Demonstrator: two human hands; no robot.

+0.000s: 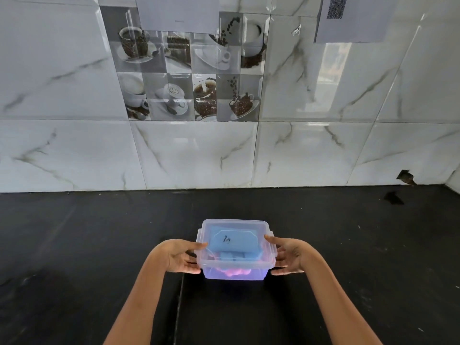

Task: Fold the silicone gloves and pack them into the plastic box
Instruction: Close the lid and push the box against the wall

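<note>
Translucent plastic makes up the lidded box [235, 252] that sits in the middle of our black countertop [99, 245], a little way out from the marble-look tiled wall [298, 150]. Our left hand [180, 256] presses against the box's left side, thumb lying along the lid edge and fingers curled under the rim. Our right hand [290, 256] mirrors it on the right side, thumb on the lid corner and fingers spread against the wall of the box. Both hands are closed around the box, gripping it between them; we cannot tell whether its base rests on the counter or is lifted just clear of it.

Through the lid [234, 226] we see a blue sheet [232, 241] with a dark handwritten mark, lying flat near the top of the box. Below it, against the near wall, something pink [234, 272] shows through the plastic, blurred and lumpy; it could be the silicone gloves, but the outline is too soft for us to say.

On the wall beyond, a panel of coffee-cup picture tiles [189, 68] hangs above the counter, and a sheet with a printed code [351, 18] is stuck at the upper right.
</note>
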